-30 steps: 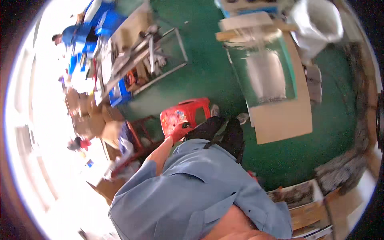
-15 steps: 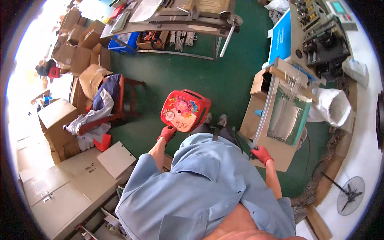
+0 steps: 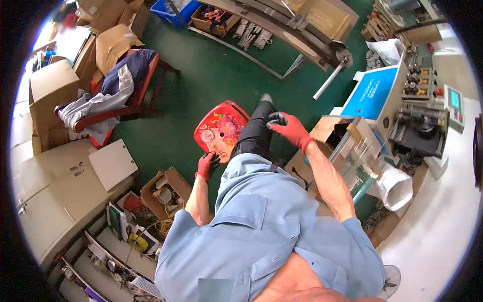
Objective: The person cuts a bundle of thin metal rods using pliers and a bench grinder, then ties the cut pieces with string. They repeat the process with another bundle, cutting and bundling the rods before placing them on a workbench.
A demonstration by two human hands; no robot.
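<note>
A red plastic stool (image 3: 205,124) with a flower-printed seat stands on the green floor, partly hidden behind my dark-trousered leg. By its near left corner is my left hand (image 3: 207,165), in a red glove with dark fingertips. Its fingers are loosely bent and apart; whether they touch the stool rim I cannot tell. My right hand (image 3: 292,131), gloved the same way, is raised to the right of the leg. Its fingers are slightly curled and apart, with nothing seen in them.
A wooden chair (image 3: 143,93) draped with clothes stands left, near cardboard boxes (image 3: 54,83). A metal-framed table (image 3: 271,25) is ahead. On the right are a workbench with a blue panel (image 3: 370,90), a black machine (image 3: 422,133) and a white sack (image 3: 395,186). Cluttered shelving (image 3: 123,246) lies lower left.
My view has turned to the right. The right hand has risen from beside the cardboard at my right to above the leg. One leg has come forward beside the stool.
</note>
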